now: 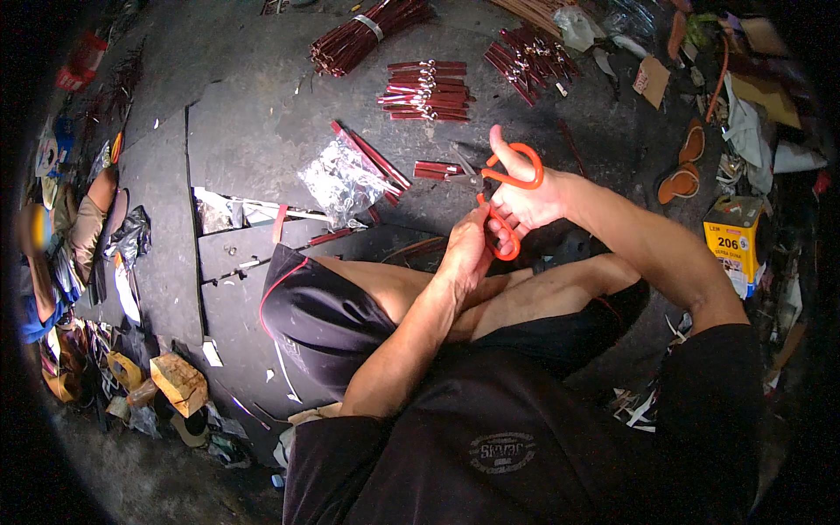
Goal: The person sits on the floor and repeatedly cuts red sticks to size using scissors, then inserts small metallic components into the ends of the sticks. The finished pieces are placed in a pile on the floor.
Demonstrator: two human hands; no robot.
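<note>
My right hand [541,194] holds orange-handled scissors [525,181], thumb raised through the upper loop and fingers at the lower one. The handles are spread apart and the metal blades point left. Just beside the lower handle, my left hand [470,245] is closed; what its fingers pinch, if anything, is too small to make out. Some short dark red strips [435,170] lie on the floor by the blade tips. Left of them, a clear plastic bag [346,184] with small shiny pieces rests against longer dark red strips [372,157].
Farther off lie a row of red strips with metal fittings [426,90], a loose pile of similar strips [529,63] and a banded bundle [367,37]. A yellow can [733,241] and sandals [681,182] sit to the right. Scraps and a torn yellowish box [178,383] lie left.
</note>
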